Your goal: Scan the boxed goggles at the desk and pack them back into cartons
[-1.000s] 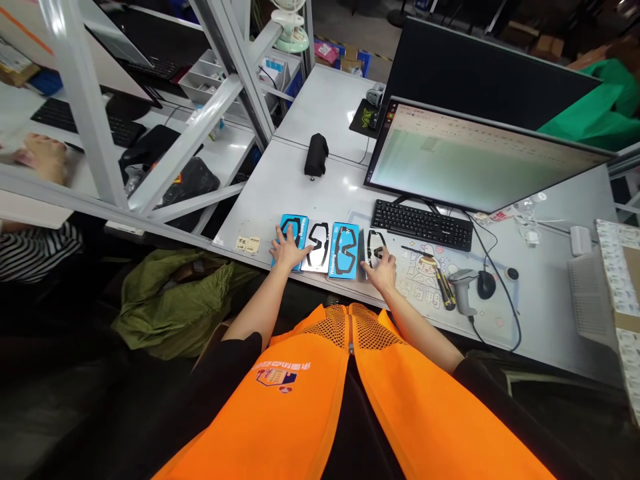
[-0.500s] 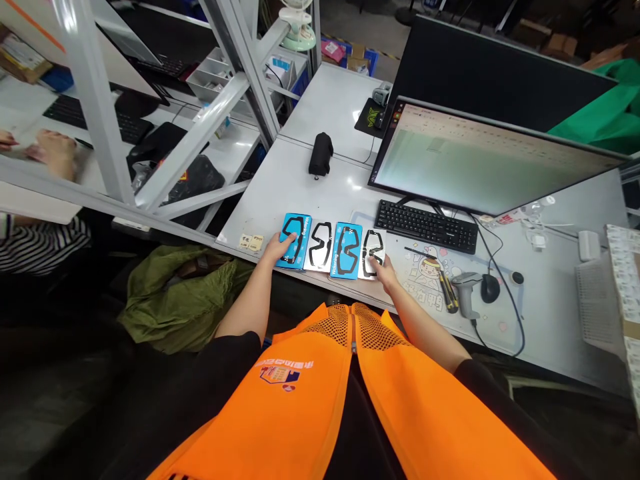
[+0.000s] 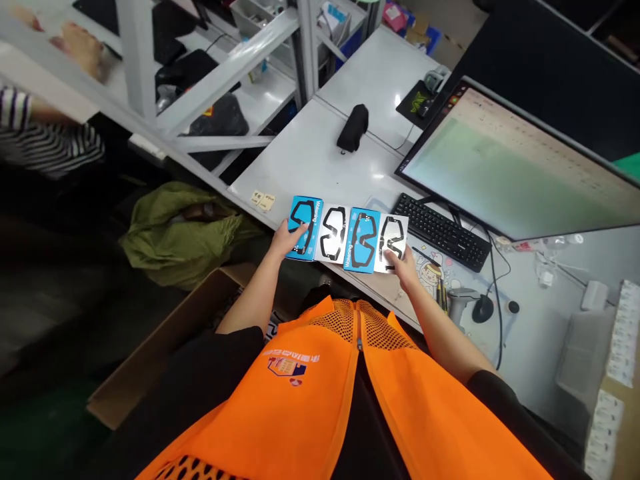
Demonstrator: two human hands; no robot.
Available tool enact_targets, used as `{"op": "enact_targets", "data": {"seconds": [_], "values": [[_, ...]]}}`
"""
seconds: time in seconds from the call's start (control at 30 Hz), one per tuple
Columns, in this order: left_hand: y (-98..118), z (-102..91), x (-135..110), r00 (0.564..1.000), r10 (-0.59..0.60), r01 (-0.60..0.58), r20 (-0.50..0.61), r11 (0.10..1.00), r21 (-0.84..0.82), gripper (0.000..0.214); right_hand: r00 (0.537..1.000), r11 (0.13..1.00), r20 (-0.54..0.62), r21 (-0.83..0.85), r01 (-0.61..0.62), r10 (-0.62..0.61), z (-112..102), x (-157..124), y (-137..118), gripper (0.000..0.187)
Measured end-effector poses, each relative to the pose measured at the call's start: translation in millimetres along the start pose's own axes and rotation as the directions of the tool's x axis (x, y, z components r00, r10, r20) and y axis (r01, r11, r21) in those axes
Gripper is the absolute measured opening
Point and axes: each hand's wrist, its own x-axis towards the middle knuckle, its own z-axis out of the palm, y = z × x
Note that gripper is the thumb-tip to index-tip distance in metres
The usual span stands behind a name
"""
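Note:
Four flat packs printed with black frame outlines lie side by side at the front edge of the white desk (image 3: pixel 310 153): a blue pack (image 3: pixel 306 227), a white pack (image 3: pixel 334 233), a second blue pack (image 3: pixel 363 239) and a second white pack (image 3: pixel 393 241). My left hand (image 3: pixel 287 237) grips the outer edge of the left blue pack, thumb on top. My right hand (image 3: pixel 406 267) pinches the lower right corner of the right white pack. Between my two hands the packs touch edge to edge. Whether the row rests on the desk or is lifted I cannot tell.
Behind the packs are a black keyboard (image 3: pixel 440 230) and a lit monitor (image 3: pixel 520 167). A scanner (image 3: pixel 457 300) and mouse (image 3: pixel 483 308) lie to the right, a black pouch (image 3: pixel 353 127) further back. A cardboard box (image 3: pixel 160 347) and green bag (image 3: pixel 175 230) are on the floor. Another person's hand (image 3: pixel 83 47) is far left.
My hands slid from lying flat on the packs to their outer ends and closed on them. The row is pushed together and sits nearer the desk's front edge. My head tilted left and down.

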Motion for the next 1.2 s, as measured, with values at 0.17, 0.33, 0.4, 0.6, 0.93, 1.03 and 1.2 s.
{"op": "enact_targets", "data": {"seconds": [0.17,0.33,0.4,0.6,0.93,1.03,1.2], "values": [[-17,11.7,-77,0.987,-0.025,0.018,-0.157,0.999,-0.045,0.055,0.989,0.998,0.15,-0.056,0.008,0.0,-27,-25,-1,0.082],[-61,25.5,-198,0.935,-0.142,0.095,-0.324,0.983,-0.158,0.061,0.953,0.979,0.303,-0.193,0.061,0.0,-45,-50,15,0.079],[-86,28.6,-252,0.906,-0.203,0.129,-0.372,0.968,-0.216,0.059,0.918,0.966,0.396,-0.243,0.087,0.017,-42,-65,21,0.079],[-165,47.5,-403,0.725,-0.531,0.372,-0.439,0.838,-0.399,0.055,0.756,0.911,0.632,-0.394,0.126,0.169,-10,-127,48,0.083],[-312,59.5,-551,0.402,-0.81,0.506,-0.427,0.585,-0.634,0.052,0.549,0.788,0.767,-0.546,0.286,0.333,102,-214,125,0.101],[-369,30.7,-564,0.394,-0.813,0.483,-0.43,0.581,-0.656,0.053,0.534,0.773,0.778,-0.548,0.32,0.33,155,-248,151,0.103],[-476,-40.8,-535,0.44,-0.802,0.468,-0.404,0.588,-0.66,0.057,0.583,0.782,0.763,-0.533,0.322,0.281,259,-297,189,0.107]]}}
